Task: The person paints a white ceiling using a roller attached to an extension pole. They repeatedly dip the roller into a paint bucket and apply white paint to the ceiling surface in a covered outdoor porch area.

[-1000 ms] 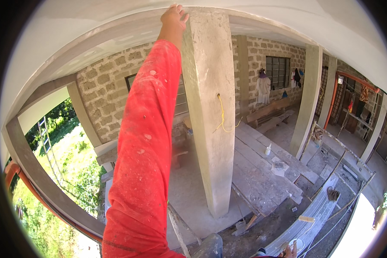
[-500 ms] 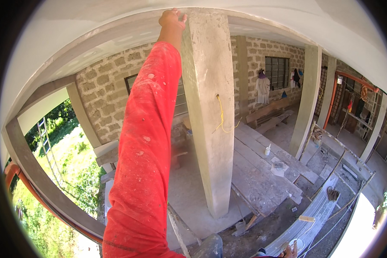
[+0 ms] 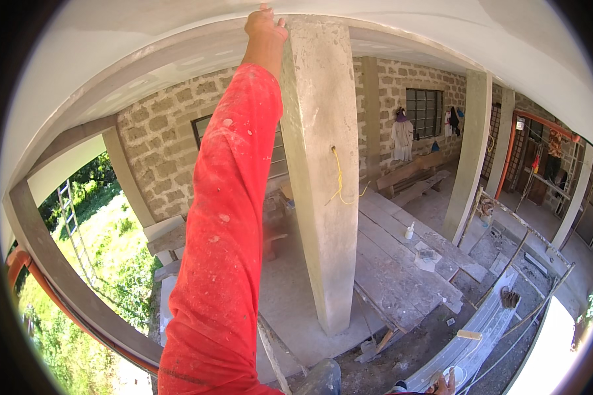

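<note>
My left arm, in a red sleeve [image 3: 227, 217] spotted with pale specks, reaches straight up. Beside the top of a grey concrete pillar [image 3: 323, 131], my left hand [image 3: 266, 27] is raised against the edge of the pale ceiling beam [image 3: 204, 34]. Its fingers are bent with one tip pointing up; what they pinch, if anything, is hidden. At the bottom edge, my right hand [image 3: 447, 383] is closed at the rim of a round white bowl [image 3: 459, 375], partly cut off by the frame.
Yellow wire [image 3: 339, 178] sticks out of the pillar. Below lie a dusty plank platform [image 3: 395, 257] with a white bottle [image 3: 410, 230], and a long pale board [image 3: 468, 349] bearing a paint roller [image 3: 470, 335] and a brush [image 3: 509, 298]. Metal scaffold rails [image 3: 507, 214] stand right; a ladder [image 3: 72, 217] leans left.
My left hand has shifted slightly up along the beam edge, and one fingertip now points higher. The sleeve has moved a little to the right. My right hand stays at the bowl.
</note>
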A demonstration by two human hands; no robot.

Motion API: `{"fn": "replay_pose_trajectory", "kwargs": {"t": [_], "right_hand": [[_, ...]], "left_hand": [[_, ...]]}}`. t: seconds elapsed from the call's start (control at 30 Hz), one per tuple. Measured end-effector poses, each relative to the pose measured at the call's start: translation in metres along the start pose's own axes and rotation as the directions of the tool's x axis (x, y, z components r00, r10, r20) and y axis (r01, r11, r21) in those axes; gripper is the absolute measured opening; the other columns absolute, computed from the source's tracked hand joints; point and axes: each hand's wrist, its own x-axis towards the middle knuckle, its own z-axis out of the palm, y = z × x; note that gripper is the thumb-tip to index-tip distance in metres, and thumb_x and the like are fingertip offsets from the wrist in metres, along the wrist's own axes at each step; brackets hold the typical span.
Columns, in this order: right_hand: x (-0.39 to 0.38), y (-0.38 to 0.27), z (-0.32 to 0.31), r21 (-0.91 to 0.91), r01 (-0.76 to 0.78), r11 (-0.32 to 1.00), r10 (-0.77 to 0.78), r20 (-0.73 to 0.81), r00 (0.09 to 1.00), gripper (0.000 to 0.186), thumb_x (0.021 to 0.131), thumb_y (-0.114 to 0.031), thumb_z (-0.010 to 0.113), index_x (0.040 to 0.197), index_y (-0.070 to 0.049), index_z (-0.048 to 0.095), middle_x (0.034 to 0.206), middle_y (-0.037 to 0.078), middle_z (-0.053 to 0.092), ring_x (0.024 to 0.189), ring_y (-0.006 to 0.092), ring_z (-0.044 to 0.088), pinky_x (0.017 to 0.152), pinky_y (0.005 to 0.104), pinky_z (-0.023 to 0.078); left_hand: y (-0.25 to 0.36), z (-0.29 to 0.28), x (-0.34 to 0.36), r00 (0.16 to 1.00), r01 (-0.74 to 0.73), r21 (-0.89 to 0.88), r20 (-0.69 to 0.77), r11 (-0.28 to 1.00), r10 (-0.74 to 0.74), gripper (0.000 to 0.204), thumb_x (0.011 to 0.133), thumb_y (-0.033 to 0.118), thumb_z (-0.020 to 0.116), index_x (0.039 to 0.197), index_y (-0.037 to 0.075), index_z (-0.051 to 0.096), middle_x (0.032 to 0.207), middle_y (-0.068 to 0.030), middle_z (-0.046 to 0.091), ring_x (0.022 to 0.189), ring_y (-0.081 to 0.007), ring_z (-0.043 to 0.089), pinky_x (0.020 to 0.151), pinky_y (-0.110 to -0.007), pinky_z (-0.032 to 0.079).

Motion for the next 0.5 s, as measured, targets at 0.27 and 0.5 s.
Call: {"fn": "replay_pose_trajectory", "kwargs": {"t": [0.27, 0.5], "right_hand": [[-0.001, -0.002, -0.001, 0.020, -0.025, 0.999, 0.025, -0.036, 0.999, 0.068, 0.089, -0.007, 0.071, 0.152, -0.020, 0.049, 0.066, -0.001, 0.047, 0.051, 0.0118, 0.042, 0.044, 0.0267, 0.034], [0.012, 0.010, -0.011, 0.010, -0.015, 1.000, 0.015, -0.031, 0.999, 0.071, 0.089, -0.006, 0.072, 0.153, -0.023, 0.048, 0.064, -0.001, 0.045, 0.050, 0.0115, 0.041, 0.043, 0.0272, 0.033]], "left_hand": [[0.004, 0.003, -0.010, 1.000, -0.004, -0.051, -0.012, 0.999, 0.003, 0.040, 0.104, -0.002, 0.045, 0.142, 0.008, 0.038, 0.148, -0.0008, 0.056, 0.130, -0.0207, 0.054, 0.112, -0.053, 0.037], [-0.003, 0.009, -0.034, 0.999, 0.022, -0.048, -0.040, 0.999, -0.024, 0.042, 0.105, 0.004, 0.038, 0.147, 0.008, 0.037, 0.151, -0.0009, 0.053, 0.132, -0.0175, 0.051, 0.109, -0.046, 0.040]]}}
